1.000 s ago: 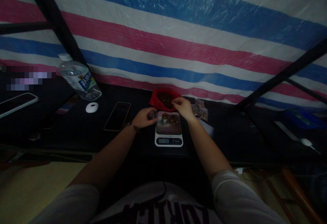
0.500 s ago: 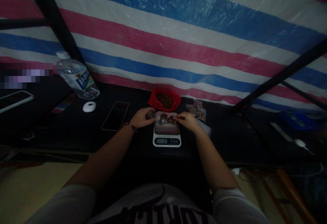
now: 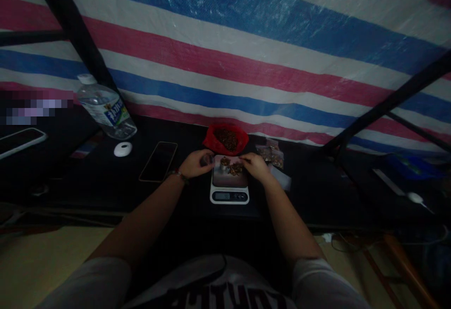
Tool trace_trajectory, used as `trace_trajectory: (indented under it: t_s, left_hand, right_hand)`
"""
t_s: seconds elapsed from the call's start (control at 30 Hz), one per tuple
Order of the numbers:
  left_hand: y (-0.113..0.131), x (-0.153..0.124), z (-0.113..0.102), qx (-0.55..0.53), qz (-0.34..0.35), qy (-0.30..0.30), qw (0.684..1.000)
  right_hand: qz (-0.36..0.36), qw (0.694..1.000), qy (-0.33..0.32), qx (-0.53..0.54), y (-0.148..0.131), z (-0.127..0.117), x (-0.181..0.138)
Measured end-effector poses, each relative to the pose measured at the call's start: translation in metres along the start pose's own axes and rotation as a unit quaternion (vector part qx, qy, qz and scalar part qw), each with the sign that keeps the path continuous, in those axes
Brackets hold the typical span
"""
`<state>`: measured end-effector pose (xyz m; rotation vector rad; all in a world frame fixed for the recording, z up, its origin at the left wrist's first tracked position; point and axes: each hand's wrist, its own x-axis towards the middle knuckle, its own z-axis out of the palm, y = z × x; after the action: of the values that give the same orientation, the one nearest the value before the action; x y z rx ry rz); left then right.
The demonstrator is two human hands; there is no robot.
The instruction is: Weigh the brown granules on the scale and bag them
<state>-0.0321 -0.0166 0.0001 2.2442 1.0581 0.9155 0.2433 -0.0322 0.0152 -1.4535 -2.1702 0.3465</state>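
A small white digital scale (image 3: 229, 187) stands on the dark table (image 3: 105, 182) in front of me. On its far end lies a little heap of brown pieces (image 3: 235, 168) beside a small cup (image 3: 224, 162). My left hand (image 3: 195, 163) is curled round a small dark round thing at the scale's left corner. My right hand (image 3: 256, 166) rests at the scale's right side, fingers pinched together at the brown heap. Behind the scale a red bag (image 3: 226, 138) lies open with more brown pieces inside.
Small clear packets (image 3: 272, 154) lie right of the red bag. A phone (image 3: 158, 160), a white round object (image 3: 123, 149) and a tilted water bottle (image 3: 104, 108) lie to the left. Another phone (image 3: 19, 142) sits far left. A striped tarp (image 3: 246, 55) hangs behind.
My right hand came back from the red bag to the heap on the scale. My left hand stayed at the scale's left corner.
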Motion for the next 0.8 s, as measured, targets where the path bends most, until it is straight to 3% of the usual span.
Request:
trace_trajectory:
  t_s: [0.37, 0.8]
  left_hand:
    - [-0.004, 0.003, 0.001, 0.022, 0.01, 0.013, 1.0]
    - [-0.012, 0.007, 0.008, 0.058, -0.011, -0.015, 0.998]
  right_hand:
    - [0.117, 0.964, 0.21, 0.114, 0.038, 0.025, 0.002]
    - [0.086, 0.962, 0.219, 0.14, 0.029, 0.03, -0.009]
